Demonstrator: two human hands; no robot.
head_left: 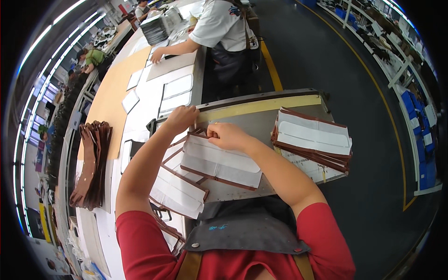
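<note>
A flat white panel with brown leather edges point(221, 163) lies slanted on the grey metal-topped board point(261, 112). My right hand point(228, 136) is closed at this panel's upper edge, its fingers curled and the thumb against it. My left hand point(182, 118) is closed further up and left, by the end of the yellow strip point(261, 106) along the board's far edge. Its fingertips are partly hidden, and what they pinch cannot be made out. More brown-edged white panels point(175, 193) lie overlapped under my left forearm.
A stack of similar panels point(313, 133) sits at the board's right end. Brown leather pieces point(92, 163) are piled on the left table. A co-worker in a white shirt point(219, 25) leans over the far table, near white-panelled frames point(177, 91). Shelves with blue bins point(417, 121) line the right side.
</note>
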